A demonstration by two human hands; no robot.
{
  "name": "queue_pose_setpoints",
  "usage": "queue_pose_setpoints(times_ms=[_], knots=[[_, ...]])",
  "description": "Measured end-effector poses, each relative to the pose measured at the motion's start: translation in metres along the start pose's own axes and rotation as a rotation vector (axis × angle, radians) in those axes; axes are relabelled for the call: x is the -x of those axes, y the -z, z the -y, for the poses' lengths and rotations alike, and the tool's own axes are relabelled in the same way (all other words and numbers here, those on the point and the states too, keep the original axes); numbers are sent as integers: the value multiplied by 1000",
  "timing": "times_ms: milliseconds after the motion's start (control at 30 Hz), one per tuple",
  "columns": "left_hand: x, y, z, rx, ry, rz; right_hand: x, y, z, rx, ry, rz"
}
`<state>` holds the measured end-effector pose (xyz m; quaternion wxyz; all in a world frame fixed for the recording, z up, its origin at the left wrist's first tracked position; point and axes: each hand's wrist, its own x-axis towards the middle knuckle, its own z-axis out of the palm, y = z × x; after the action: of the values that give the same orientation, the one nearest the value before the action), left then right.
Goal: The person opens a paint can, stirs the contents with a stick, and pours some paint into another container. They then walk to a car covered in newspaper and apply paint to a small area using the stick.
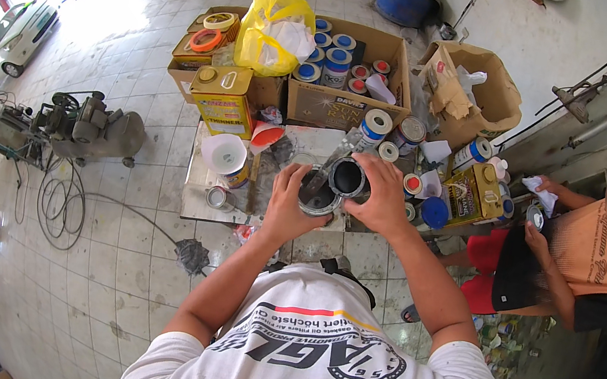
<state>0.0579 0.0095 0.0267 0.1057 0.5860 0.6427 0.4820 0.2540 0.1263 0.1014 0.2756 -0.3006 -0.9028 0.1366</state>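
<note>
My left hand [290, 207] is wrapped round the side of a round metal can [315, 209], its inside dark grey. In my right hand [383, 199] is a smaller round can [347, 177] with a black inside, held just above and to the right of the first one, their rims overlapping in view. A flat grey stick [315, 184] appears to stand in the left can. Whether anything flows between the two cans cannot be made out. Left of my hands, a white funnel-shaped cup [225, 153] sits on a can.
Behind the cans stand a yellow thinner tin [223, 101], a carton of blue-lidded cans [346, 108] and a yellow plastic bag [273, 30]. More cans and a gold tin [473, 193] crowd the right. A co-worker [585, 247] there holds a cloth and a can. An air compressor [99, 129] is left.
</note>
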Motion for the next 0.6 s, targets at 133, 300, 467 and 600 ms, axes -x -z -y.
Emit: queue_pose_setpoints(times_ms=[133,300,467,600], knots=[[1,0,0,-7,12,9,1,-2,-3,-25,-33,3],[0,-2,1,-4,9,2,2,-4,-4,-22,-28,-15],[-1,-2,2,1,-3,-3,2,-6,-5,-12,-21,-2],[1,-1,2,5,40,14,1,-7,-5,-8,-17,-5]])
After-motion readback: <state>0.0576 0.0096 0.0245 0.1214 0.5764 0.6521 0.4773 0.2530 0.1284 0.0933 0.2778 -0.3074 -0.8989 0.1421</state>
